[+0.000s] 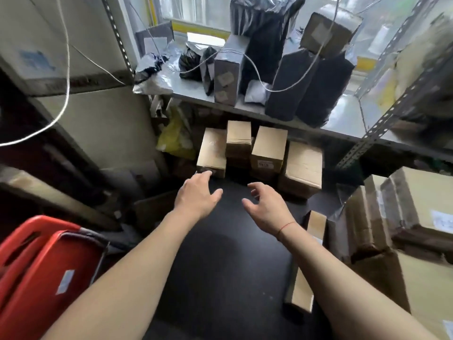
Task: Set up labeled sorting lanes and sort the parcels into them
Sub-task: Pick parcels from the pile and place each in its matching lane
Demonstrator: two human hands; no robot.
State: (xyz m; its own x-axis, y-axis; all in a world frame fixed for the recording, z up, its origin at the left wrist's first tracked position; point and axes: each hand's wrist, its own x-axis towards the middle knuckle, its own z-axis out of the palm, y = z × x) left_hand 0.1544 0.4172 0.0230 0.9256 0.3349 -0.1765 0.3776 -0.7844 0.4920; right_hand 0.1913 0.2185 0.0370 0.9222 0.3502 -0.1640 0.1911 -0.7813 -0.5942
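Both hands out over the dark floor (220, 266), empty. Left hand (196, 195): fingers straight-ish and spread, fingertips at the lower corner of the leftmost cardboard box (212, 152); contact or just short of it, cannot tell. Right hand (266, 204): fingers loosely curled, thumb out, gripping nothing, hovering near the floor, apart from the boxes. Thin red string (285, 227) on the right wrist.

Parcels: four brown boxes stand in a row on the floor under the shelf (343, 133); second box (238, 138) set further back, third (268, 148) has a small label on its front, fourth (302, 168) is the biggest and rightmost. On the shelf above: black-wrapped parcels (306, 87), a grey box (226, 77) standing on end, a brown box (328, 33) perched on top of the black ones, loose grey bags at left. White cable (247, 60) drapes across them.

Right side: stacked large cartons (404, 217). A narrow box (304, 278) lies on the floor beside them. Red plastic crates (39, 266) at lower left. Yellow bag (174, 136) left of the box row.
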